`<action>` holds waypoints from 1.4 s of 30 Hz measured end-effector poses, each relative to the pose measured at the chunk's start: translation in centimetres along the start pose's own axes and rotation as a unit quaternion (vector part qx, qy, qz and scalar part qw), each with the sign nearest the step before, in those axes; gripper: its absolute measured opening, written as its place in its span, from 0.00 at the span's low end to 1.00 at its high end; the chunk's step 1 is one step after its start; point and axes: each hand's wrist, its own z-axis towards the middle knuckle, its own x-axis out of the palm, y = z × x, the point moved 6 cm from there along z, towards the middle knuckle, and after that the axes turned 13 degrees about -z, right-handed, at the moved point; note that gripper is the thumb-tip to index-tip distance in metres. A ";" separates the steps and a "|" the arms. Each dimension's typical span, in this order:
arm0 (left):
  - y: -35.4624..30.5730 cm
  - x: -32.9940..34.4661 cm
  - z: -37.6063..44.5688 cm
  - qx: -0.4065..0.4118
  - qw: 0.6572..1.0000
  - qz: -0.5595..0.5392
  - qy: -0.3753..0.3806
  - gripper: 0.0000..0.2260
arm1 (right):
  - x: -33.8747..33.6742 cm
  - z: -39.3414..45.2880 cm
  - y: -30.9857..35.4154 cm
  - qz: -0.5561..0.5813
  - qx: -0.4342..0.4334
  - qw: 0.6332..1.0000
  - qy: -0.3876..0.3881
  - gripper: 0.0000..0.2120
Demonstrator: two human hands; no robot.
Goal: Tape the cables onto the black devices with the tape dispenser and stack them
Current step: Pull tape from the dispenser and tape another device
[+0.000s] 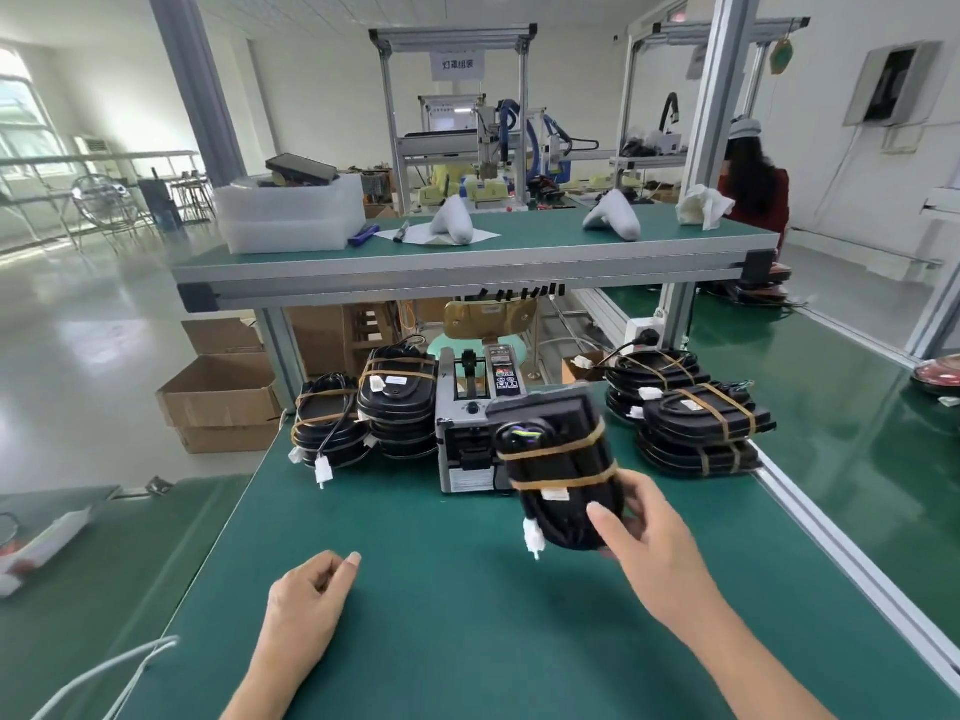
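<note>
Your right hand (647, 532) holds a black device (558, 462) lifted off the worktop (447, 605), thumb across its near end and fingers wrapped round the far side. It is tilted with its cable side facing you, probably so you can check the wrap. Two bands of brown tape (561, 478) cross the coiled cable (556, 517) and pin it flat against the body, while a white plug (532, 535) dangles free below. With both bands on, this piece looks ready to go onto a pile.

Your left hand (306, 597) rests near the front edge of the worktop, fingers loosely curled and holding nothing, free to steady the next piece.

The tape dispenser (470, 423) sits at the middle of the back edge, its outlet facing you, so that strips come off within easy reach of either hand. Taped devices are piled on both sides of it: the left stacks (363, 418) toward the back left corner, the right stacks (691, 418) along the right edge. The device in your hand is in front of the dispenser, closer to the right stacks, so that side seems the shorter trip. Set it down flat with the tape upward, like the others, so the pile stays level.
</note>
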 end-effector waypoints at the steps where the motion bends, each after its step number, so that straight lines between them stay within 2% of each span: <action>1: 0.0 0.0 -0.1 0.001 1.000 -0.007 0.002 0.21 | 0.6 0.6 1.2 -0.055 -0.026 0.997 0.037 0.15; 4: -0.7 0.0 -0.6 0.027 0.999 -0.030 0.004 0.24 | 2.9 2.7 4.0 -0.214 -0.076 0.965 0.128 0.17; 5: -0.9 0.0 -0.7 0.033 0.999 -0.034 0.008 0.22 | 3.7 3.3 4.8 -0.263 -0.091 0.948 0.151 0.17; 8: -1.2 0.0 -1.0 0.048 0.998 -0.044 0.025 0.08 | 5.7 4.3 6.6 -0.370 -0.127 0.901 0.186 0.18; 13: -1.8 0.1 -1.3 0.082 0.994 -0.022 0.064 0.19 | 8.4 4.6 7.8 -0.433 -0.175 0.859 0.209 0.17; 17: -2.0 0.8 -1.6 0.116 0.985 0.083 0.098 0.24 | 10.5 4.1 8.0 -0.443 -0.196 0.843 0.236 0.18; 22: -1.6 1.1 -1.5 0.138 0.977 0.120 0.108 0.21 | 11.6 3.5 7.4 -0.422 -0.197 0.845 0.261 0.18; 27: -1.8 1.7 -1.7 0.162 0.970 0.119 0.134 0.19 | 11.3 3.5 6.5 -0.376 -0.183 0.865 0.278 0.19; 32: -2.1 1.1 -1.9 0.173 0.975 0.055 0.126 0.13 | 11.9 3.4 6.5 -0.349 -0.191 0.875 0.276 0.22; 38: -2.5 0.8 -2.3 0.174 0.974 0.012 0.143 0.22 | 12.8 4.1 6.4 -0.336 -0.181 0.875 0.298 0.26; 42: -2.8 0.9 -2.3 0.178 0.971 0.008 0.157 0.25 | 12.5 4.7 5.6 -0.238 -0.083 0.895 0.368 0.26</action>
